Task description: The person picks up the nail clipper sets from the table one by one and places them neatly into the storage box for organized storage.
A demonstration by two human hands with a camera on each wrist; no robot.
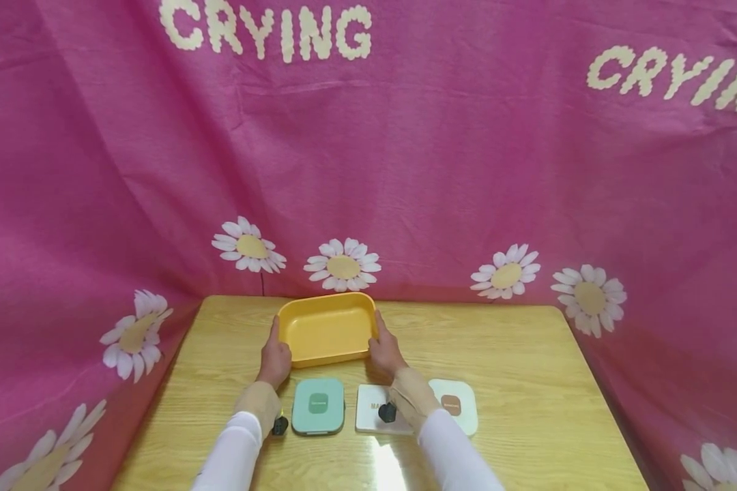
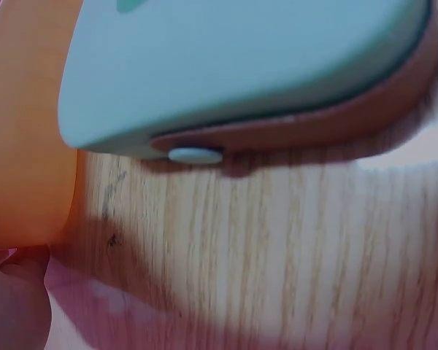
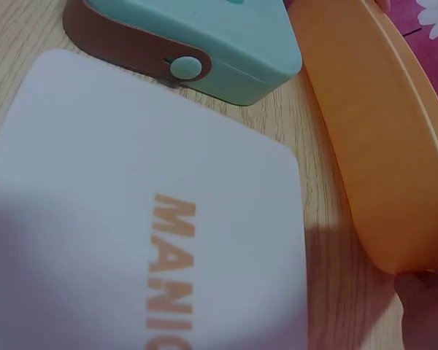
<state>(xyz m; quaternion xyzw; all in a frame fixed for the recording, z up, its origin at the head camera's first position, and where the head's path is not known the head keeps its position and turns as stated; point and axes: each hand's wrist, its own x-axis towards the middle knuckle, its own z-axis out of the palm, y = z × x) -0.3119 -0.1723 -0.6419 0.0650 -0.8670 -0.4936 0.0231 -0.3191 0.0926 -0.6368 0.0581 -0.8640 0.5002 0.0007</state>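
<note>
A shallow yellow plastic basin (image 1: 328,331) with rounded corners sits toward the back of the wooden table, its open side up. My left hand (image 1: 275,358) grips its left end, thumb near the front corner. At the opposite end my right hand (image 1: 385,349) holds the rim side the same way. In the right wrist view the basin's outer wall (image 3: 372,146) shows orange, with part of my right hand (image 3: 429,310) at its lower corner. Just in front of the basin lies a mint-green square case (image 1: 318,406) with a brown strap (image 3: 131,47) and a round button.
A white box with gold lettering (image 1: 368,409) lies partly under my right forearm. Right of it is a white rounded case with a brown label (image 1: 451,405). A pink curtain with daisies (image 1: 417,170) hangs behind and beside the table (image 1: 528,382).
</note>
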